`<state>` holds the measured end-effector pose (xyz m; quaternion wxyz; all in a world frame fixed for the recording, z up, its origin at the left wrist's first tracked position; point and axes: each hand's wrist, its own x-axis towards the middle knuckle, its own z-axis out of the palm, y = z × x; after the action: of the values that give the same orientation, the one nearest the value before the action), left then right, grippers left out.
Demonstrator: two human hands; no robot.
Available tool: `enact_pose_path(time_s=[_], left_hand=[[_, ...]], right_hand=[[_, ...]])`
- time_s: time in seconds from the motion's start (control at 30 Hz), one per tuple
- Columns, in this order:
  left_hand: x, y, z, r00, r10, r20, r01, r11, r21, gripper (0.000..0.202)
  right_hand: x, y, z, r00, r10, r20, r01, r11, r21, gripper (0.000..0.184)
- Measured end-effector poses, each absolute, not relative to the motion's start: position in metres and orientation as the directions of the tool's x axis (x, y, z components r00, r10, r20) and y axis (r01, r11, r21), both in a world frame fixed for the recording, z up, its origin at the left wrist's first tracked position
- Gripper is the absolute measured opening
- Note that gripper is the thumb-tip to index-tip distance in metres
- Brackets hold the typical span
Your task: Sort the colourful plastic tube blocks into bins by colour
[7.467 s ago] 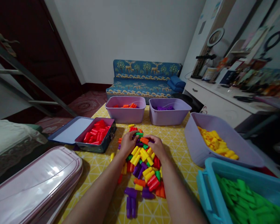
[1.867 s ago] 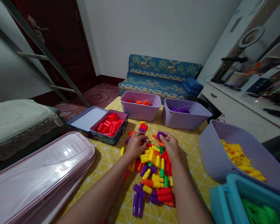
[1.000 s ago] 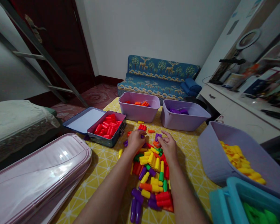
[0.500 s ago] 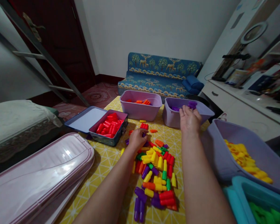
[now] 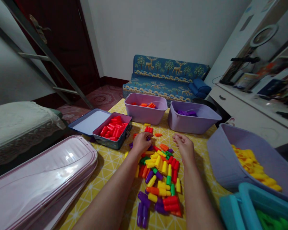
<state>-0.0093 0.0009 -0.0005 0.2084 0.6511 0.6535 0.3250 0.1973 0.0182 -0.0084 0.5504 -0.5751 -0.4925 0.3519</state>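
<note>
A right hand point(image 5: 184, 146), loosely parted and seemingly bare, hovers right of a slanting orange plastic tube point(image 5: 163, 147); the left hand point(image 5: 142, 142) covers purple pieces point(image 5: 148, 138), grip unclear.

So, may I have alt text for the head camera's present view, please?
A left hand is at the far-left part of a pile of mixed-colour pieces on a yellow tablecloth, with the right hand to the pile's right. Around it, an open tin holds red pieces; three lilac tubs hold orange, purple and yellow; a turquoise tub holds green.
</note>
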Motion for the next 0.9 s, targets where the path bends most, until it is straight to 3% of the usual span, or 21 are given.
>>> enact_pose_path(time_s=[0.13,0.23,0.47,0.63,0.73,0.83,0.9], left_hand=[[-0.01,0.002,-0.004,-0.04,0.981,0.189,0.688,-0.11,0.717,0.034],[-0.01,0.003,-0.007,-0.065,0.968,0.244,0.63,-0.149,0.762,0.034],[-0.007,0.002,-0.008,-0.032,0.949,0.314,0.631,-0.225,0.742,0.029],[0.002,0.002,-0.004,0.31,0.9,0.307,0.627,-0.437,0.645,0.031],[0.011,0.002,0.001,0.497,0.818,0.29,0.616,-0.568,0.545,0.047],[0.019,0.001,0.004,0.558,0.792,0.248,0.643,-0.601,0.475,0.052],[0.021,0.0,0.004,0.527,0.813,0.246,0.657,-0.574,0.489,0.048]], right_hand=[[0.198,0.018,-0.029,0.161,0.973,0.166,0.455,0.076,-0.887,0.022],[0.196,0.018,-0.033,0.166,0.964,0.205,0.558,0.08,-0.826,0.022],[0.193,0.021,-0.033,0.169,0.965,0.202,0.542,0.081,-0.836,0.023],[0.191,0.02,-0.034,0.174,0.964,0.201,0.558,0.072,-0.827,0.02],[0.19,0.02,-0.033,0.173,0.966,0.193,0.573,0.06,-0.817,0.017],[0.19,0.02,-0.033,0.167,0.969,0.182,0.581,0.053,-0.812,0.016],[0.189,0.02,-0.032,0.16,0.97,0.181,0.598,0.05,-0.8,0.016]])
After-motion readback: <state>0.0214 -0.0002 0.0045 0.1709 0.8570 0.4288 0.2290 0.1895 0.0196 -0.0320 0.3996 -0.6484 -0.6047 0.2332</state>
